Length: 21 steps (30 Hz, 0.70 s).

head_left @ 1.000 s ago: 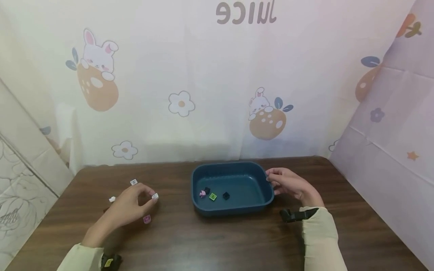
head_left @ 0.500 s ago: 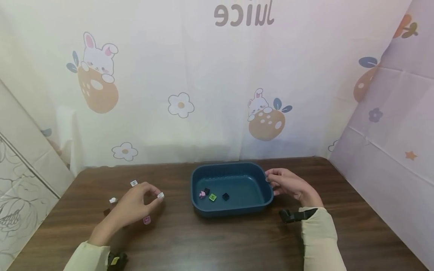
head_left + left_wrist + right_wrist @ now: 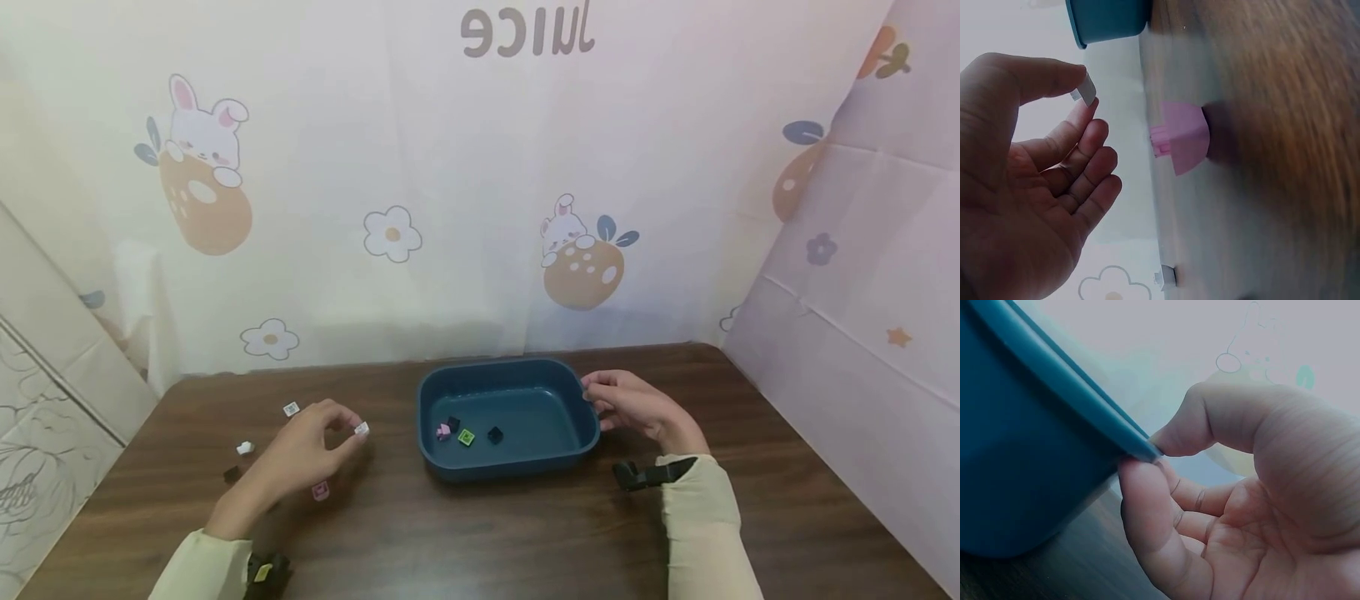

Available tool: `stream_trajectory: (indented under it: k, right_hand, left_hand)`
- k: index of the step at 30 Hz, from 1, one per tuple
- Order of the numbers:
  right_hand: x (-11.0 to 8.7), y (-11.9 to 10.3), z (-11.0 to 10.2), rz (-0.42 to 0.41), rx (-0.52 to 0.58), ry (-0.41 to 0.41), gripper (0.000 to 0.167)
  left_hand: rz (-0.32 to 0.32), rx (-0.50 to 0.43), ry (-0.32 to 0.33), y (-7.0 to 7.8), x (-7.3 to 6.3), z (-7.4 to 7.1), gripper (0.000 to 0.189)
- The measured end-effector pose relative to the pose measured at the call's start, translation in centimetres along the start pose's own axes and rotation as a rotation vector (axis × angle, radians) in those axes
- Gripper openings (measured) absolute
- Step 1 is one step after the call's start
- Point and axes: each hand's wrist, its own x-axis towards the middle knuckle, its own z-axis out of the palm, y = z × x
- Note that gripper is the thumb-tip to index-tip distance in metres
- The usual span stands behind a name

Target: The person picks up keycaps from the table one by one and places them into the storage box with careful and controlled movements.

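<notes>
My left hand (image 3: 306, 446) pinches a small white keycap (image 3: 362, 428) between thumb and forefinger, above the table left of the blue bin (image 3: 517, 468). In the left wrist view the held white keycap (image 3: 1088, 90) shows edge-on, and the other fingers are loosely bent. Just below that hand lies a pink keycap (image 3: 1188, 137), its stem showing. My right hand (image 3: 639, 408) pinches the bin's right rim with thumb and forefinger, plainly seen at the bin rim (image 3: 1104, 415) in the right wrist view. Inside the bin's left half lie a green keycap (image 3: 467, 437), a pink one and two black ones.
Left of my left hand, a white keycap (image 3: 291, 409), another white keycap (image 3: 245, 447) and a dark keycap (image 3: 232, 474) lie on the brown wooden table (image 3: 450, 550). A printed curtain (image 3: 465, 275) hangs along the table's back edge.
My left hand has moved a little to the right with the white keycap, uncovering more of the dark keycap. The right hand stays on the bin's rim; the head view has shifted slightly.
</notes>
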Motion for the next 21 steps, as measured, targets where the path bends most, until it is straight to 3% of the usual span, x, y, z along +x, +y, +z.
stream_trajectory:
  k: [10, 21]
  right_hand:
    - [0.06, 0.14, -0.22, -0.004, -0.008, -0.012, 0.043]
    - [0.20, 0.04, -0.27, 0.004, -0.015, -0.010, 0.045]
  left_hand:
    - [-0.017, -0.025, -0.036, 0.08, 0.48, 0.55, 0.019]
    - [-0.003, -0.021, -0.031, 0.30, 0.49, 0.54, 0.018]
